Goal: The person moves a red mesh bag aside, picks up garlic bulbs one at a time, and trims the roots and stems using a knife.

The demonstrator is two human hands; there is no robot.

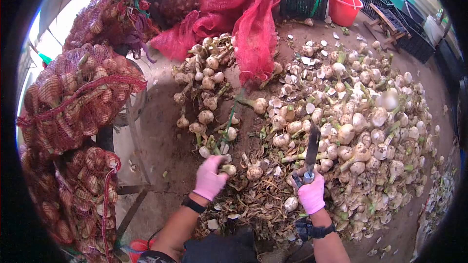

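Observation:
My left hand (210, 178), in a pink glove, is closed at a garlic bulb (228, 169) low over the ground; its fingertips are partly hidden. In my right hand (311, 192), also gloved in pink, a knife (313, 148) is gripped by its metal handle, its dark, broad blade pointing up and away from me. Just beyond the left hand lie loose garlic bulbs (205, 117) with stems and roots. A large heap of trimmed garlic bulbs (360, 151) spreads beyond and to the right of the knife.
Dry leaf scraps (251, 197) cover the ground between my arms. Full red net bags (78, 92) are stacked at left, beside a metal frame (131, 190). A red mesh sack (253, 34) drapes at the back. A red bucket (344, 7), black crates (302, 4) and a wooden stool (390, 22) stand behind.

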